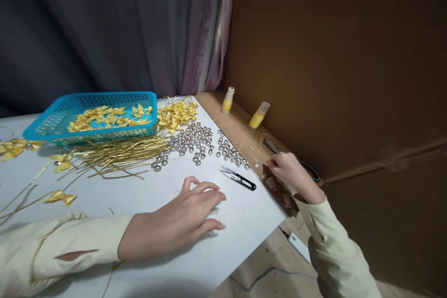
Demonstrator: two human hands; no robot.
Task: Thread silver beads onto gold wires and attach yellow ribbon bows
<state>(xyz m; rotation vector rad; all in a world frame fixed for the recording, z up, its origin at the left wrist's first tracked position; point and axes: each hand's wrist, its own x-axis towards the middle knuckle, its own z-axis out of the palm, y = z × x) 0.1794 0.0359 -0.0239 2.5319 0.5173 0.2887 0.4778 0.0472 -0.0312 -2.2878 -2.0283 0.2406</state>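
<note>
This looks like a small craft workspace. Silver beads [192,138], golden stems [127,151], yellow ribbon bows [177,114] and thread snips [248,184] share a white table [232,251], with a dark curtain [104,23] behind and a brown panel [331,56] on the right.

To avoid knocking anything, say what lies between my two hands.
In the head view, black-handled snips lie between your left hand and right hand, on the tabletop.

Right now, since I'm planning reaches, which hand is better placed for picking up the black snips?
Probably the left hand: spread open, seemingly empty and close to the black snips, whereas the right hand is curled by the scissors.
</note>
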